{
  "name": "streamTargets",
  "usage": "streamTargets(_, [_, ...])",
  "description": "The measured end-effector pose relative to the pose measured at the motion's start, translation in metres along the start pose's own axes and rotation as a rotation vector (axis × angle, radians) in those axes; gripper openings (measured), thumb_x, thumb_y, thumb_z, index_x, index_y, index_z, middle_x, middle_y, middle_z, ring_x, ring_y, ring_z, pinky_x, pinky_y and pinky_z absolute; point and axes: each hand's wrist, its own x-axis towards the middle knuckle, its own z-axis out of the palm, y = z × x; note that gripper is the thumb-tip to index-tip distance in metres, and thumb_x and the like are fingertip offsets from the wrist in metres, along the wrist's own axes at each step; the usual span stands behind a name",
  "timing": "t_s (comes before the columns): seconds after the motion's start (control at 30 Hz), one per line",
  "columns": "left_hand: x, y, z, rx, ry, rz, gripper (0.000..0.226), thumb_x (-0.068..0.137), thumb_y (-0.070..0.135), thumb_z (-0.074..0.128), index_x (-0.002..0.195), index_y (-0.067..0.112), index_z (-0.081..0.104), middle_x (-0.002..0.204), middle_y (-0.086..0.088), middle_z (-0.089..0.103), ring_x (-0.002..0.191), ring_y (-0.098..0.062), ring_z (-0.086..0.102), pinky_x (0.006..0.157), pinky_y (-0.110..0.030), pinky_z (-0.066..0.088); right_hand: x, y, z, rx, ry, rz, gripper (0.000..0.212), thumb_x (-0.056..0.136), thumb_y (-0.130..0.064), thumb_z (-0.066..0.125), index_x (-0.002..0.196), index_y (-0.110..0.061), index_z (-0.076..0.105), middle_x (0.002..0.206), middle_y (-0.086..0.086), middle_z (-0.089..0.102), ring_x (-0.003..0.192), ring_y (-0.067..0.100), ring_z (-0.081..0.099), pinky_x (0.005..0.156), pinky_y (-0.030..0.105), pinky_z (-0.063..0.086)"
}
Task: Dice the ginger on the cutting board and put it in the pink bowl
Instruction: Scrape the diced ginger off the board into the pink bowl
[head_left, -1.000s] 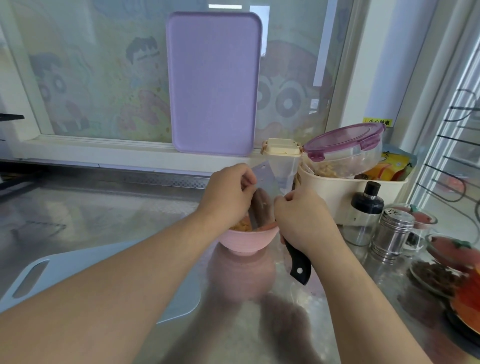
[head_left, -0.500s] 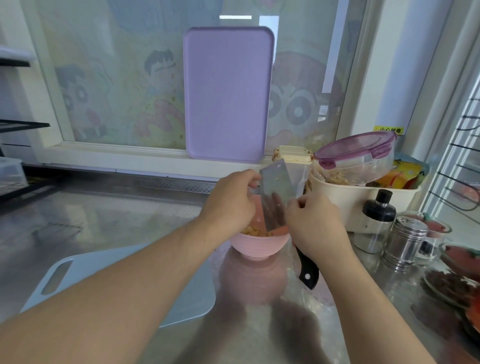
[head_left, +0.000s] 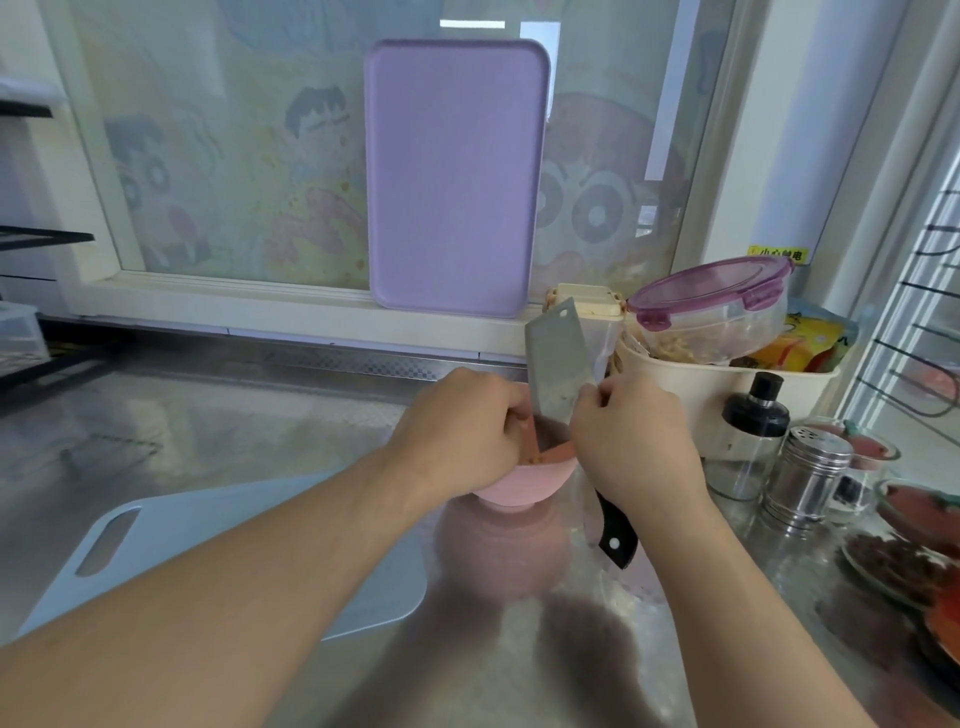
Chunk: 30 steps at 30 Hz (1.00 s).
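right hand (head_left: 631, 441) gripping cleaver (head_left: 558, 375) upright at frame centre, left hand's (head_left: 460, 431) curled fingers at blade, over pink bowl (head_left: 514, 486) of diced ginger (head_left: 693, 458)

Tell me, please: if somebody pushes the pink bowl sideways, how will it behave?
The pink bowl looks like light plastic on a narrow base, so it may tip. The steel counter is smooth and shiny, so it would probably slide easily. It holds only a little ginger, adding little weight.

the hands (head_left: 545, 431) hide most of the pink bowl (head_left: 519, 480) and its ginger.
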Motion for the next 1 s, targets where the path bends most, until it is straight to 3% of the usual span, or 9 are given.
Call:
streamTargets(0.23, [-0.005, -0.015, -0.001, -0.312, 0.076, -0.187, 0.019, 0.087, 0.009, 0.069, 0.095, 0.025, 0.077, 0.078, 0.015, 0.074, 0.079, -0.002, 0.070, 0.078, -0.033, 0.061, -0.002, -0.003, 0.001, 0.044, -0.016, 0.016, 0.038, 0.100, -0.022, 0.051, 0.067, -0.005, 0.056, 0.061, 0.007, 0.055, 0.057, 0.027, 0.053, 0.054, 0.031, 0.040])
streamTargets(0.37, [-0.009, -0.024, -0.007, -0.450, 0.159, -0.230, 0.018, 0.097, 0.013, 0.063, 0.094, 0.024, 0.076, 0.085, 0.011, 0.078, 0.082, -0.007, 0.074, 0.082, -0.029, 0.060, -0.005, -0.007, -0.001, 0.116, -0.015, 0.013, 0.038, 0.099, -0.016, 0.050, 0.068, 0.006, 0.050, 0.057, 0.014, 0.048, 0.055, 0.026, 0.043, 0.054, 0.032, 0.035])
streamTargets(0.47, [-0.016, -0.045, -0.018, -0.549, 0.286, -0.320, 0.023, 0.098, 0.011, 0.059, 0.091, 0.028, 0.073, 0.086, 0.010, 0.077, 0.083, -0.009, 0.074, 0.081, -0.026, 0.056, -0.012, -0.016, -0.007, 0.254, -0.071, 0.016, 0.040, 0.099, -0.016, 0.049, 0.072, 0.011, 0.057, 0.059, 0.026, 0.062, 0.042, 0.019, 0.049, 0.051, 0.031, 0.039])
streamTargets(0.6, [-0.055, -0.096, -0.036, -0.479, 0.426, -0.444, 0.024, 0.093, 0.008, 0.063, 0.085, 0.029, 0.070, 0.084, 0.008, 0.075, 0.084, -0.014, 0.072, 0.080, -0.029, 0.053, -0.029, -0.038, -0.010, 0.446, -0.254, 0.030, 0.035, 0.097, -0.015, 0.055, 0.074, 0.012, 0.057, 0.052, 0.017, 0.056, 0.039, 0.021, 0.047, 0.047, 0.029, 0.039])
streamTargets(0.7, [-0.105, -0.125, -0.048, -0.417, 0.480, -0.557, 0.027, 0.095, 0.003, 0.062, 0.087, 0.028, 0.069, 0.088, 0.008, 0.073, 0.086, -0.012, 0.069, 0.074, -0.023, 0.047, -0.054, -0.058, 0.003, 0.458, -0.452, 0.003, 0.031, 0.093, -0.011, 0.059, 0.072, 0.010, 0.052, 0.050, 0.013, 0.049, 0.041, 0.021, 0.040, 0.044, 0.026, 0.034])
streamTargets(0.83, [-0.161, -0.143, -0.052, -0.207, 0.365, -0.614, 0.035, 0.091, -0.004, 0.055, 0.103, 0.022, 0.074, 0.102, 0.006, 0.072, 0.096, -0.015, 0.066, 0.086, -0.023, 0.047, -0.096, -0.075, 0.042, 0.311, -0.653, -0.026, 0.032, 0.091, -0.011, 0.062, 0.063, 0.001, 0.054, 0.047, 0.006, 0.049, 0.042, 0.019, 0.042, 0.047, 0.025, 0.033])
streamTargets(0.93, [-0.185, -0.154, -0.049, -0.045, 0.288, -0.627, 0.041, 0.091, -0.003, 0.052, 0.114, 0.023, 0.073, 0.118, 0.004, 0.065, 0.109, -0.019, 0.063, 0.100, -0.034, 0.050, -0.119, -0.080, 0.060, 0.226, -0.756, -0.025, 0.031, 0.093, -0.013, 0.056, 0.065, 0.000, 0.055, 0.044, 0.014, 0.056, 0.033, 0.021, 0.044, 0.044, 0.024, 0.035])
streamTargets(1.0, [-0.196, -0.157, -0.048, -0.018, 0.254, -0.623, 0.037, 0.093, 0.001, 0.053, 0.116, 0.024, 0.072, 0.120, 0.004, 0.061, 0.113, -0.018, 0.062, 0.100, -0.032, 0.050, -0.126, -0.081, 0.063, 0.173, -0.774, -0.033, 0.032, 0.092, -0.012, 0.051, 0.066, 0.006, 0.053, 0.044, 0.018, 0.058, 0.029, 0.019, 0.042, 0.041, 0.023, 0.035])
